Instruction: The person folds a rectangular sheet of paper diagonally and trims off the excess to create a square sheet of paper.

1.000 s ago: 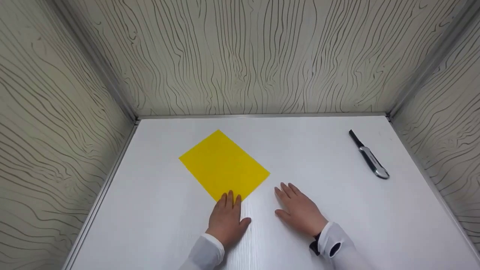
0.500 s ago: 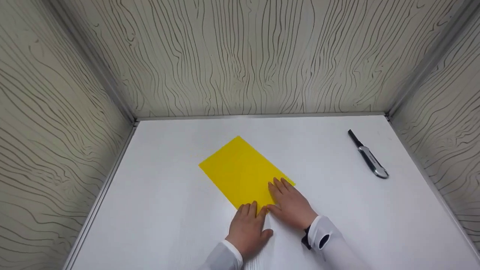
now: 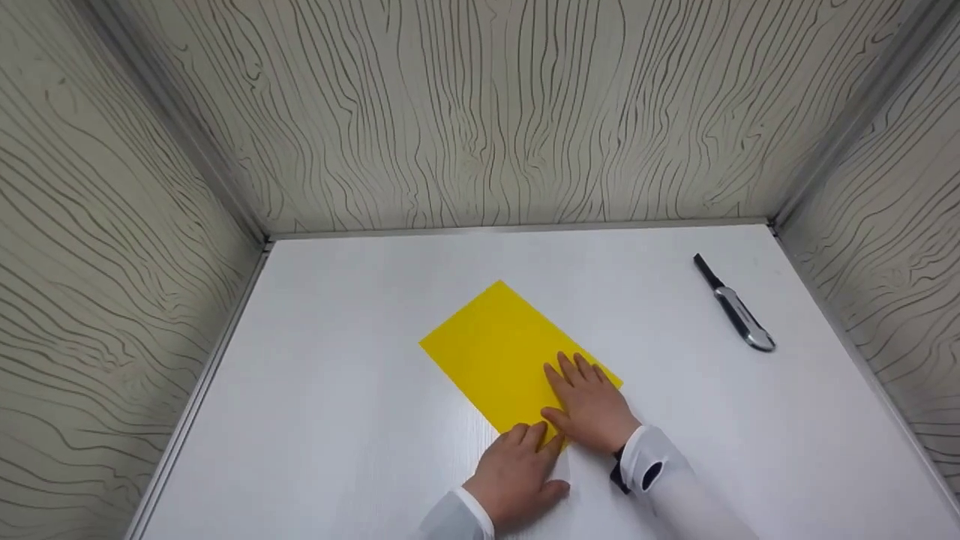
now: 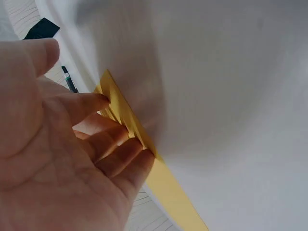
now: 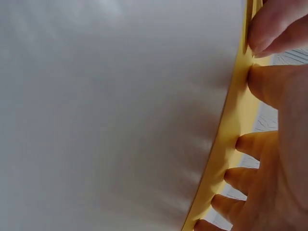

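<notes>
A yellow sheet of paper [image 3: 487,360] lies flat and slantwise on the white table. My left hand [image 3: 517,476] touches its near corner with the fingertips, the thumb held apart above the table. In the left wrist view those fingers [image 4: 137,168] rest along the edge of the sheet, slightly bent. On the sheet's right part rests my right hand [image 3: 596,409], fingers spread. Its fingertips [image 5: 248,144] press the paper in the right wrist view, with fingers of the left hand close by at the top. The right sheet corner pokes out past the hand.
A utility knife [image 3: 739,311] with a silver and black handle lies at the right of the white table [image 3: 330,390], away from both hands. Wood-patterned panels [image 3: 480,112] enclose the table at the back and sides.
The yellow paper has slid rightward and nearer to me, my left hand moving along with it. My right hand has gone from the bare table onto the sheet. The knife stays put.
</notes>
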A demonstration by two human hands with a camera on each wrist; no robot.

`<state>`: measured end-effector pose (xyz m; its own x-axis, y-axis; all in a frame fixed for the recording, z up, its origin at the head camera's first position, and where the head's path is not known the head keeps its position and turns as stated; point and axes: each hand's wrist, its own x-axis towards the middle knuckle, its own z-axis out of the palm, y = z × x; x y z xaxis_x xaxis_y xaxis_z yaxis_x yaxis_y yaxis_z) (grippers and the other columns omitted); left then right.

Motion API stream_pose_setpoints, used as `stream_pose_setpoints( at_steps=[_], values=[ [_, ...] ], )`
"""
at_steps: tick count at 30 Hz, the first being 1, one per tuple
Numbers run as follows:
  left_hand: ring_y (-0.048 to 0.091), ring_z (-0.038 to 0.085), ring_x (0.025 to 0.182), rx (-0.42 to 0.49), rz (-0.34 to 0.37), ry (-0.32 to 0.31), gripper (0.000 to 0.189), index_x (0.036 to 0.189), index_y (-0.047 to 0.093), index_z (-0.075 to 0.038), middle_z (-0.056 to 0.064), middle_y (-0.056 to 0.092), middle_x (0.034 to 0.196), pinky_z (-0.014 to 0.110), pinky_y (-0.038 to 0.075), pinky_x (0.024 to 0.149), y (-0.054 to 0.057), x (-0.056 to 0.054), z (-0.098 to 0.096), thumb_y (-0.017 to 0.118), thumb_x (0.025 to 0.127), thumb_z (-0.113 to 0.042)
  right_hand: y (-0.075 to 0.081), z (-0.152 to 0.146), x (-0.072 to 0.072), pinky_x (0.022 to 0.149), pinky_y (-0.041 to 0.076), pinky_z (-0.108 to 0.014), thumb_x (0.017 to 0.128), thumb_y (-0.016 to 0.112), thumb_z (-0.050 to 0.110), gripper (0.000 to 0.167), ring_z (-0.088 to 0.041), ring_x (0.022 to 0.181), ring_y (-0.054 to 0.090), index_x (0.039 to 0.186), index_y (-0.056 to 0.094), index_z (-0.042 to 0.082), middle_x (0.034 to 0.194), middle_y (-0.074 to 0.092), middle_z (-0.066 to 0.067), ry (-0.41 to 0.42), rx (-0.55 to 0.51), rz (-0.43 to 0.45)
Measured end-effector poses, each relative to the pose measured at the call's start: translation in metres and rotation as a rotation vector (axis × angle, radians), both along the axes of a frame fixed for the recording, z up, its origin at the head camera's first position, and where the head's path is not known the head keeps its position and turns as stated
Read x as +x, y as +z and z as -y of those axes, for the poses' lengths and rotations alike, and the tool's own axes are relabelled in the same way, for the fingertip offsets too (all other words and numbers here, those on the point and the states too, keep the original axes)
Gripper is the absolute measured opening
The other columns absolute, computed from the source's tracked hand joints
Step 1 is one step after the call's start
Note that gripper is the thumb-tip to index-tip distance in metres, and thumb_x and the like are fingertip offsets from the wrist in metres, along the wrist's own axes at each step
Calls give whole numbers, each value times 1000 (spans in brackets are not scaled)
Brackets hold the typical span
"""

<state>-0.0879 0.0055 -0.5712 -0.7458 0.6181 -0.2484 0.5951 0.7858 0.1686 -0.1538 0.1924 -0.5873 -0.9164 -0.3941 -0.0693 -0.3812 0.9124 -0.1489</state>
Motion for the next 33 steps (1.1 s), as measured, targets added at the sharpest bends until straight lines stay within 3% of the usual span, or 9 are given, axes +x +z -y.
stream_pose_setpoints(
  at_steps=[5,10,16,24,33],
  values=[
    [36,21,146,58,-2,24,69,160,38,-28,-2,37,162,44,25,122,0,-12,14,45,102,-64,0,-7,0,120,22,-58,100,56,55,75,-41,151,25,159,38,14,166,29,-15,5,-4,42],
    [20,25,155,80,-21,146,76,162,32,-26,3,23,169,48,14,124,-7,-30,36,49,99,-64,1,-16,4,121,21,-57,100,56,57,74,-38,153,21,160,38,19,168,26,-10,6,-35,82],
    [14,31,156,86,-23,263,89,163,29,-22,9,17,170,49,14,124,-13,-45,58,57,93,-68,2,-29,12,121,21,-56,99,57,57,72,-37,154,17,160,38,23,168,25,-5,31,-79,118],
    [12,34,156,108,-1,286,100,163,29,-20,11,16,170,56,11,123,-16,-45,62,56,87,-78,-1,-47,22,121,18,-57,93,57,68,84,-34,155,15,161,36,23,169,22,-4,54,-93,120],
    [16,35,155,99,-2,273,106,163,31,-19,11,20,169,65,11,120,-11,-46,63,63,81,-79,0,-58,27,122,14,-57,89,57,75,94,-36,155,14,161,34,20,170,19,-6,48,-79,158]
  ],
)
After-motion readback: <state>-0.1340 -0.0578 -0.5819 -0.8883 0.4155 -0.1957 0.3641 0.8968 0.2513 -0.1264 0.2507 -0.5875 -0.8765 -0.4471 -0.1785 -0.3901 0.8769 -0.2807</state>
